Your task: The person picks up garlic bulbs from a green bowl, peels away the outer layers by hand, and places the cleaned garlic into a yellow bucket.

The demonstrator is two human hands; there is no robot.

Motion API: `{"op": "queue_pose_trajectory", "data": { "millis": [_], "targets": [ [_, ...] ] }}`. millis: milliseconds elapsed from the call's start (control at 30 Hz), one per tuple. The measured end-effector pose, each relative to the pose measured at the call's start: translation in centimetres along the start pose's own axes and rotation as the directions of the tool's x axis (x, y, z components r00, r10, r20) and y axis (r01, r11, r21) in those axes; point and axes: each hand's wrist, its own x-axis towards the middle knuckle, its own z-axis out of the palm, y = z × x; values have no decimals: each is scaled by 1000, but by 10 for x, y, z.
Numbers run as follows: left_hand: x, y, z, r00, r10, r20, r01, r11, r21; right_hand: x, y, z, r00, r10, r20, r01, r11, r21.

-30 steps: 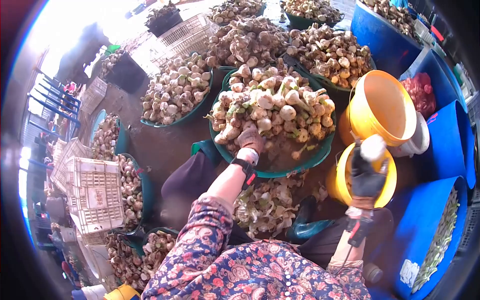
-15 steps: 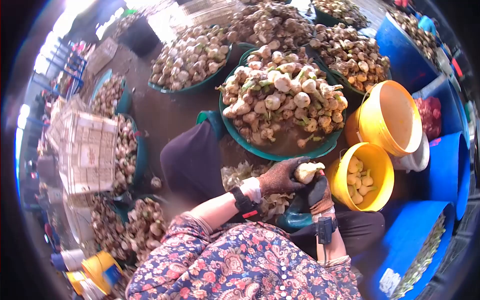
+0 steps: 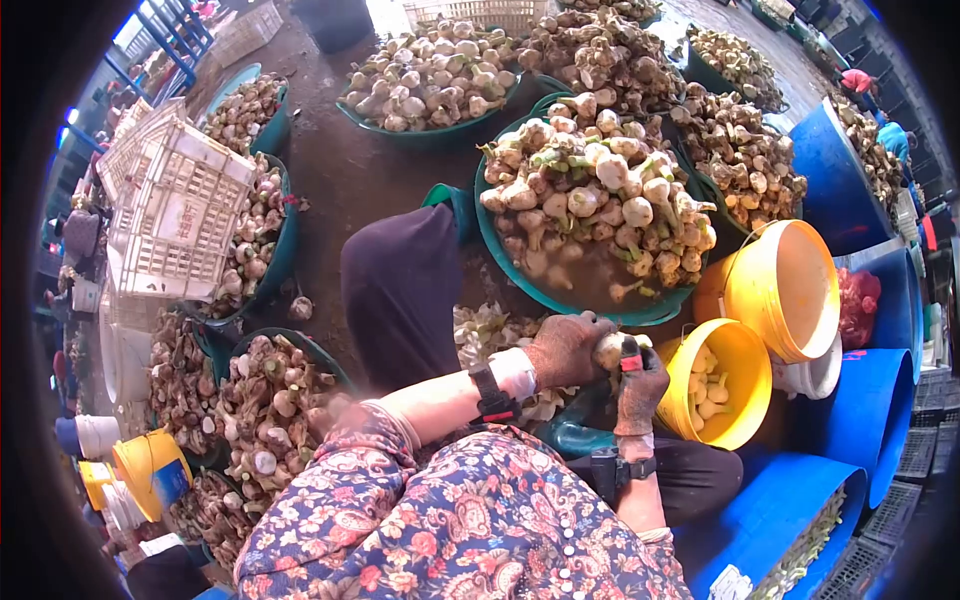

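Pale rounded bulb: held between the two hands, above the loose peelings and near the front rim of the tub; a smooth or damp skin could let it slip if either side eases off
Left hand: in a brown knitted glove (image 3: 565,350), fingers closed around one side of the bulb; a thick knit may dull the feel of a shifting grip
Right hand: in a dark glove with brown knit (image 3: 642,390), gripping the other side, thumb uppermost; a pull stronger than the left hand's hold could twist the bulb free
Red-and-black thumb piece (image 3: 631,356): on the right thumb, beside the bulb; edge cannot be made out, but if sharp, a slip could cut glove or bulb
Round green plastic tub (image 3: 650,316): murky water at the front, heaped bulbs (image 3: 610,190) rising above the rim; a knock or a bulb taken from low down could start a slide
Small yellow plastic bucket (image 3: 752,385): pale bulbs inside, close beside the right hand; a wide swing of the arm could catch its rim
Whitish papery peelings (image 3: 485,332): spread below the hands; a dropped bulb could be lost among them
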Motion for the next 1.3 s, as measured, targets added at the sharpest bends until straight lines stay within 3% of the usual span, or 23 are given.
{"op": "queue_pose_trajectory", "data": {
  "millis": [33, 133, 233, 300, 333, 400, 467, 500, 600, 633, 767, 867, 933, 967, 1067, 1100, 1200, 1267, 1300],
  "targets": [
    [-1, 0, 1, 1000, 22, -5, -22, 999, 27, 1, -8, 1, 1000, 7, -9, -8, 993, -121],
    [-3, -1, -5, 999, 32, 26, -32, 999, -18, 3, -4, -4, 996, -49, 71, 63, 975, -213],
    [3, -6, -17, 989, 59, 137, -51, 997, -65, 4, -1, -12, 956, -231, 179, 278, 909, -310],
    [8, -16, -26, 956, 13, 291, 81, 948, -309, 4, -9, -17, 970, 101, 222, -102, 995, -10],
    [11, -20, -29, 930, 5, 369, 158, 897, -412, 6, -12, -20, 926, 250, 281, -297, 945, 135],
    [13, -23, -29, 925, -5, 381, 204, 850, -485, 11, 7, -20, 940, 86, 329, -164, 962, 217],
    [11, -16, -33, 936, -7, 352, 192, 850, -491, 12, 16, -12, 917, 278, 285, -380, 822, 424],
    [8, -13, -31, 952, 1, 306, 127, 909, -398, 5, -4, -12, 928, 325, 180, -367, 883, 292],
    [3, -11, -13, 975, -14, 224, 30, 997, -69, 1, 9, -7, 984, 128, 126, -143, 982, 120],
    [0, -11, -8, 988, 51, 148, -50, 999, -16, -1, 4, -8, 992, 107, 59, -92, 970, -225],
    [5, -14, -8, 973, 18, 230, -2, 997, -72, 6, 12, -18, 990, 8, 138, 37, 947, -321],
    [10, -24, -16, 952, 4, 305, 102, 938, -331, 0, -9, -19, 963, 169, 208, -142, 980, -138],
    [11, -29, -23, 920, -7, 392, 240, 800, -549, -1, -9, -25, 940, 177, 291, -179, 984, -20],
    [13, -41, -17, 895, -14, 447, 287, 784, -550, 0, -8, -27, 928, 174, 330, -198, 979, 42],
    [7, -33, -5, 923, -44, 383, 311, 671, -673, -2, -7, -9, 928, 209, 308, -335, 829, 447],
    [6, -31, 5, 938, -45, 344, 299, 605, -738, 2, 1, -7, 874, 327, 358, -480, 687, 546],
    [-1, -13, 12, 963, 10, 269, 176, 733, -656, 8, 33, -13, 829, 231, 509, -476, 770, 425],
    [2, -16, 9, 1000, 15, 8, -12, 962, -272, -11, -32, -9, 787, 433, 440, -613, 637, 468],
    [7, -12, -3, 998, 45, 49, -31, 963, -267, -1, -5, -15, 815, 411, 409, -556, 752, 353]
  ]
}}
